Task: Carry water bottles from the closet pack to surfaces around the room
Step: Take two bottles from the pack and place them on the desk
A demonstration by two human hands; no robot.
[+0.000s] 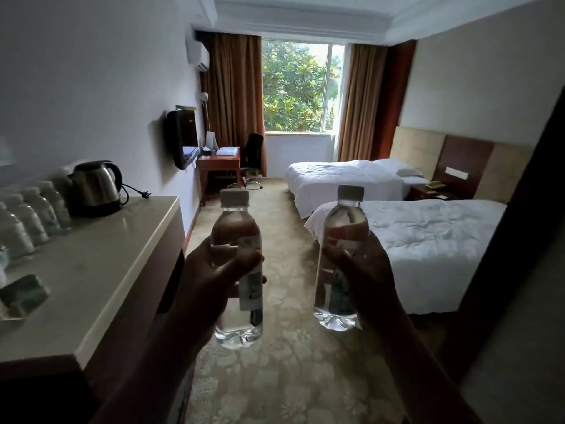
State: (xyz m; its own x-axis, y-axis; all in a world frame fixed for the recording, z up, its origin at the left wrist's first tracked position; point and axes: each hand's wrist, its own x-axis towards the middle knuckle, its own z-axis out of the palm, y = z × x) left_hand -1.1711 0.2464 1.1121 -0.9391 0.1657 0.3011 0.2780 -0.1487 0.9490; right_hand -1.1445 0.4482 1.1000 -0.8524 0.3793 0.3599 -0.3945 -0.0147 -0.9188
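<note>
I hold two clear water bottles upright in front of me, over the carpeted aisle. My left hand point(211, 280) grips the left bottle point(237, 228) around its middle; it has a white cap and a white label. My right hand point(367, 270) grips the right bottle point(344, 215) the same way. On the counter point(116, 258) to my left, a row of several more bottles point(33, 215) stands against the wall.
A steel kettle point(96, 186) sits at the counter's far end with its cord loose. Two white beds point(428, 240) fill the right side, a nightstand point(428, 191) between them. A desk point(218, 165) and chair point(252, 154) stand by the window. A dark door edge point(504, 240) is at right.
</note>
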